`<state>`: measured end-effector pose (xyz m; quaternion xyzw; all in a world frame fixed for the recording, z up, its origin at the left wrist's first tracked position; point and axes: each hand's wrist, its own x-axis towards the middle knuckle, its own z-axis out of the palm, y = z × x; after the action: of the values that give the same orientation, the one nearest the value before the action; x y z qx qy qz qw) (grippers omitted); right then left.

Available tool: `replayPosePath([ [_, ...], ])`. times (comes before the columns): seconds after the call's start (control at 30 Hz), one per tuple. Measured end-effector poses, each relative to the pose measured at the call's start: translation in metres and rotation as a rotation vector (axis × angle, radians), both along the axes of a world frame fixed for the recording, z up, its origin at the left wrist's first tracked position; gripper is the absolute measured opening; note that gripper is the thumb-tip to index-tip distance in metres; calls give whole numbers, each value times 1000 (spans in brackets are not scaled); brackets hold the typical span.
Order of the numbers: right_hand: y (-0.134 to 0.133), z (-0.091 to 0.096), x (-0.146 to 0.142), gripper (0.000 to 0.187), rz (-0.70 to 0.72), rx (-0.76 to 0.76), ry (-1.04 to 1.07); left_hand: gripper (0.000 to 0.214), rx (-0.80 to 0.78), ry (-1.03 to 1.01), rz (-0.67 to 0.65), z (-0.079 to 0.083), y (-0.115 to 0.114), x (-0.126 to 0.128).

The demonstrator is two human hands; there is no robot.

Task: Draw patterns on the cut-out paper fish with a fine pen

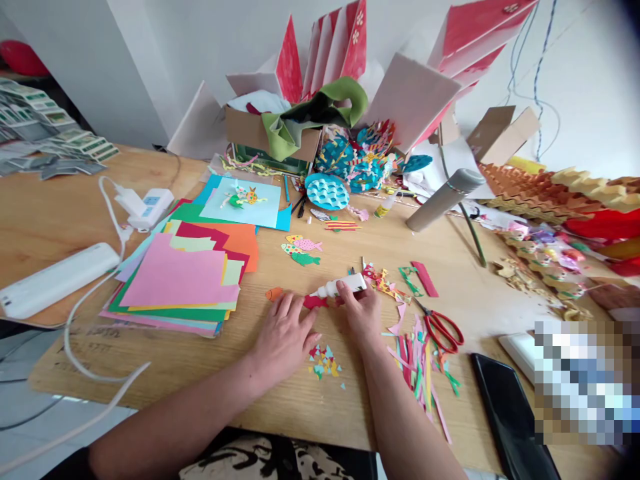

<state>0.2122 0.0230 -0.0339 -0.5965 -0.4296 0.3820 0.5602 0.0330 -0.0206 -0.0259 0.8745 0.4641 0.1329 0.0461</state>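
Note:
My right hand [361, 313] grips a white glue bottle [350, 285], tilted with its nozzle pointing left over a small dark red paper cutout [316, 302]. The nozzle tip is at or just above that cutout; I cannot tell if it touches. My left hand [287, 333] lies palm down on the table, fingers stretched out, fingertips beside the red cutout. An orange paper fish [273, 293] lies just beyond its fingers. Several finished paper fish [303, 250] rest farther back. Small coloured paper bits [325, 363] are scattered between my hands.
Stacked coloured paper [175, 273] lies left, near a white power strip [60, 280]. At right are red-handled scissors [445, 332], paper strips [417, 363] and a black phone [510, 413]. A grey thermos [440, 200] stands behind. Another person's hand [607, 293] shows at the right edge.

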Motion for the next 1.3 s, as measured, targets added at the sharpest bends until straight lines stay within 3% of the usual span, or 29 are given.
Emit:
replayPosePath([
  [0.2,2,-5,1,38,31,-6,-56,40,-10,7,3,2,-1,-1],
  [0.83,1,-1,-1,38,42,-25,-179,40,-17,4,5,3,0,-1],
  [1.3,-4,5,-4,28,37,9,-240,41,-2,-2,-1,-1,2,-1],
])
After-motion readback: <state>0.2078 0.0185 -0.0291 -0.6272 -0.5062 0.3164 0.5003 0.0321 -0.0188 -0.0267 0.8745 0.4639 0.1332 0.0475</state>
